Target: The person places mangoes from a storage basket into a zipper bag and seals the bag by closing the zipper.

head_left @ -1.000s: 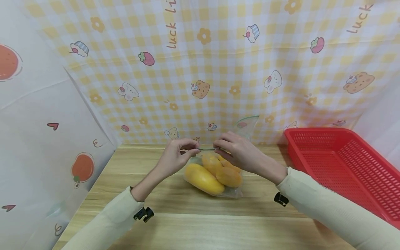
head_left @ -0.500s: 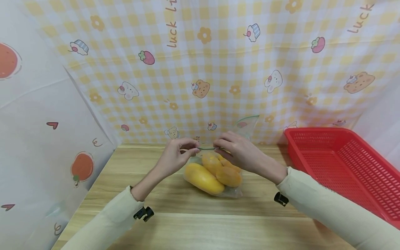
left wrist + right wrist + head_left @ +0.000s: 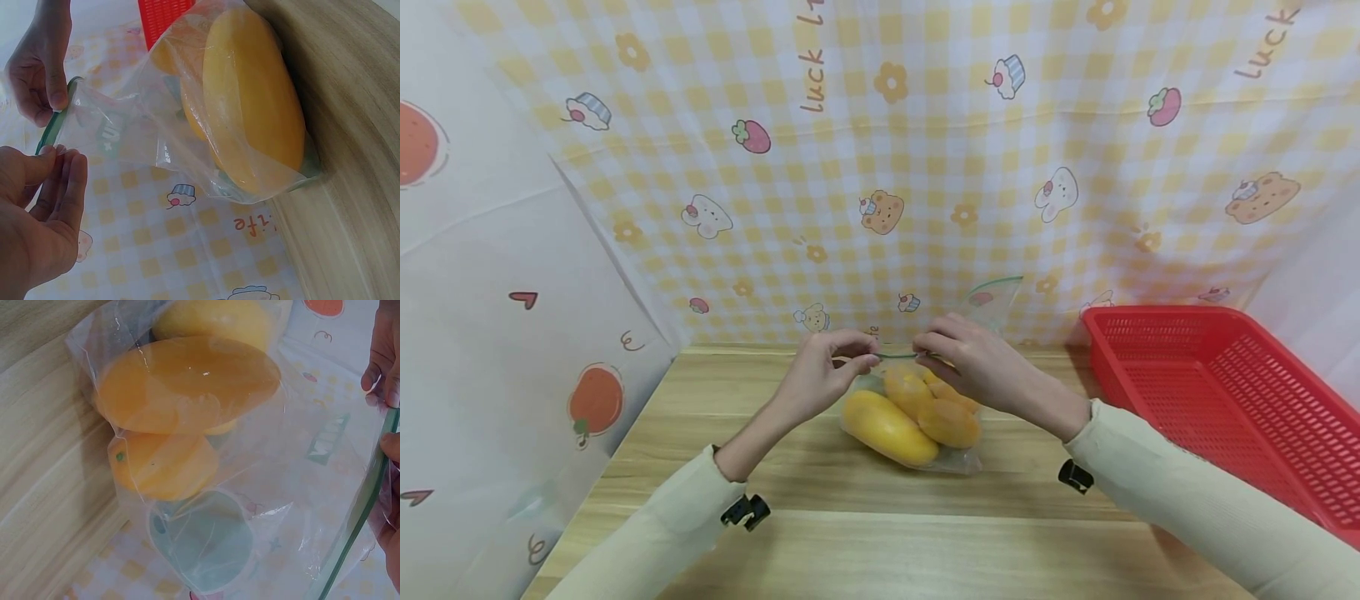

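Observation:
A clear zip bag (image 3: 958, 460) stands on the wooden table, its green zip strip (image 3: 52, 131) pulled out between both hands. Inside lie a long yellow fruit (image 3: 889, 429), an orange oval fruit (image 3: 187, 384) and a round orange (image 3: 164, 464); more fruit is partly hidden. My left hand (image 3: 820, 375) pinches the strip between thumb and fingers. Close beside it, my right hand (image 3: 973, 367) pinches the strip farther along. Beyond the right hand, a free corner of the bag rises. A pale green rounded patch (image 3: 203, 540) shows through the plastic.
A red perforated plastic basket (image 3: 1210, 367) stands at the right, beside the right forearm. Behind the table (image 3: 880, 550) hangs a yellow checked cloth (image 3: 850, 167) with printed figures. A white patterned sheet (image 3: 490, 333) covers the left side.

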`<state>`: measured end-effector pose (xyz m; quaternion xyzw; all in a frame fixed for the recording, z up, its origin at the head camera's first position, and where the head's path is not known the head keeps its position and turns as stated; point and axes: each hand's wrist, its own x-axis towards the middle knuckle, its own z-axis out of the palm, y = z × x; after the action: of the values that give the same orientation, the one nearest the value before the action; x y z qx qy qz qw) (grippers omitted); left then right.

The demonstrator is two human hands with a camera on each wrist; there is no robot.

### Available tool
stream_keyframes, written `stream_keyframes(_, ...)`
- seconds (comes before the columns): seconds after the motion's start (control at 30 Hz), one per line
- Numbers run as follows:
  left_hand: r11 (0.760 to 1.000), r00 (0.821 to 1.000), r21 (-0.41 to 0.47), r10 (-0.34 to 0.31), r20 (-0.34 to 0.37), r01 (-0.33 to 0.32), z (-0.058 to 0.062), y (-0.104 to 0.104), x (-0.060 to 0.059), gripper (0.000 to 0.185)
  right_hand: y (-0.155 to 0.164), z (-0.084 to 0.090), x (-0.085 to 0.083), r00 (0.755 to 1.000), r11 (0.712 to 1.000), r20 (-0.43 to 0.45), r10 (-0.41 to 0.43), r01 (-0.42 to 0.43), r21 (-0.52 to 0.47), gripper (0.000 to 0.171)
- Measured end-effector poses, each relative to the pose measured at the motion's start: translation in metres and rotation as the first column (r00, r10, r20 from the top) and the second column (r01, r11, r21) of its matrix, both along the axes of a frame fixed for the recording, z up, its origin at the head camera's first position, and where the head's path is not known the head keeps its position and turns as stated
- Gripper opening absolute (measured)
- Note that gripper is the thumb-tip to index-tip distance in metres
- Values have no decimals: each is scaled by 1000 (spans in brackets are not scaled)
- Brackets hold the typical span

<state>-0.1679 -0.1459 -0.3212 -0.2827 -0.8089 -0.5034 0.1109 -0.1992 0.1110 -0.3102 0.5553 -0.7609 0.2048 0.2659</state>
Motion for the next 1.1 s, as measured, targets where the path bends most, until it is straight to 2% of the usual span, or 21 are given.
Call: stream_keyframes(1.1,1000,1000,5,-18,-17,18,1,0,2,5,1,4,2,1000,999,-4,-15,15,30,15)
